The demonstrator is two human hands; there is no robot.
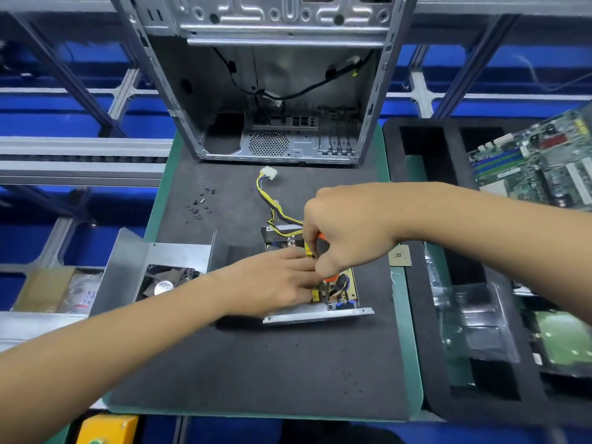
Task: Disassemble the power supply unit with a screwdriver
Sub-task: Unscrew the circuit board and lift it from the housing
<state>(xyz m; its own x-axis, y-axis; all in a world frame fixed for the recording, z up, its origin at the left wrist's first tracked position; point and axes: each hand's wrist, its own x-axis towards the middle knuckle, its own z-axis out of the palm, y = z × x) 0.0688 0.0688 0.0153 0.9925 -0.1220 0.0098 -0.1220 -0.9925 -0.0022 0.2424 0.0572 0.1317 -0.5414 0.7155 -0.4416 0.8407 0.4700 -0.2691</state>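
While the right hand (344, 232) is curled tight round the orange-handled screwdriver (323, 251), holding it upright with the tip down among the components, the left hand (272, 280) lies flat, fingers extended, on the left part of the exposed circuit board (347, 288). The tip itself is hidden behind the fingers, so whether it sits in a screw head cannot be told.

The power supply unit (320, 312) rests open near the middle of the dark foam mat (256, 363). Its metal tray remains under the board, and its yellow and black cable bundle (272, 200) trails to the far side, ending in a white connector. The unit's cover (179, 254), with the fan (166, 283) inside it, lies just beside it on the left. A scatter of loose screws (198, 205) sits well apart on the far left of the mat.

Judgement: cover removal is complete; the step in hand is freeing the board from the tray. The next move calls for steady downward pressure while turning, the left hand bracing the board, then lifting the screw clear of the nearby wiring.

Beyond stands the empty computer case (278, 91). On the right, a foam tray (416, 283) holds a motherboard (538, 161) and a hard drive (567, 341).
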